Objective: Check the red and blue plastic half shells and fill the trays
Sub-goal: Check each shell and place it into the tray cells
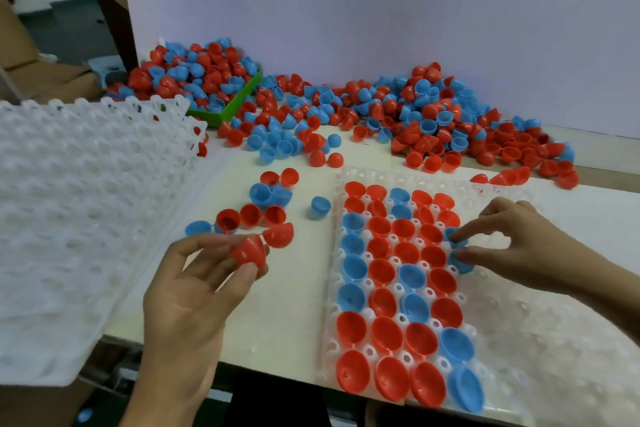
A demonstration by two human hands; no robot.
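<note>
- Two hands are working at once. At nine o'clock a stack of empty white trays [79, 204] is lying tilted on the table [277, 315].
- I am pinching a red half shell [250, 252] in my left hand [194, 291], fingertips curled round its dome, just beside the loose shells at centre.
- It is looking light, thin, stiff and slick; taking it by the rim should be safest, I judge.
- At three o'clock my right hand [519, 246] is pinching a blue half shell [460, 255] into the part-filled tray [540, 350], thumb and forefinger closed on its edge.
- At twelve o'clock, the main heap [433, 114] and a green bin [239, 99] are lying against a pale wall [381, 3]; cardboard is standing at far left.
</note>
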